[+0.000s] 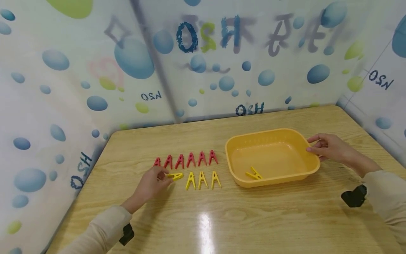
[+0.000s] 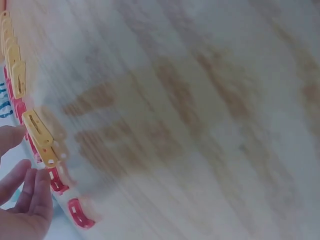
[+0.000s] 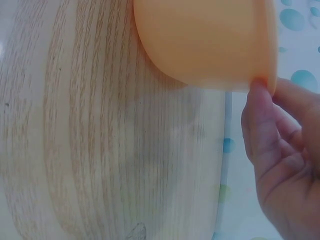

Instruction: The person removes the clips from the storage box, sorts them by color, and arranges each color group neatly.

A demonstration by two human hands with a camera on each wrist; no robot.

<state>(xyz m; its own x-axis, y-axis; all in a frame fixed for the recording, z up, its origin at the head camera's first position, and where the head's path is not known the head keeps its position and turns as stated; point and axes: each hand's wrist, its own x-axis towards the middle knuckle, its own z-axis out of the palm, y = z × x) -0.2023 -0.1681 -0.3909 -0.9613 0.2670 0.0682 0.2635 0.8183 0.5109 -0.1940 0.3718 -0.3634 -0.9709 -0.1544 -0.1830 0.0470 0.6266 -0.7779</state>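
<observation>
My left hand (image 1: 152, 185) pinches the end of a yellow clothespin (image 1: 176, 176) that lies turned sideways at the left of a row of yellow clothespins (image 1: 202, 180). In the left wrist view, the thumb and fingertips are at this clothespin (image 2: 37, 130). Just behind stands a row of several red clothespins (image 1: 180, 161), one partly covered by the left hand. To the right, my right hand (image 1: 331, 150) grips the rim of a yellow plastic basin (image 1: 304, 176), thumb on the near side. Inside the basin, near its front left corner, lies another yellow clothespin (image 1: 253, 173).
The wooden table (image 1: 253, 218) meets a patterned wall covering (image 1: 206, 84) along its back edge, with more of it on both sides. A dark wrist strap piece (image 1: 354, 196) hangs below the right sleeve, and another (image 1: 127, 234) below the left.
</observation>
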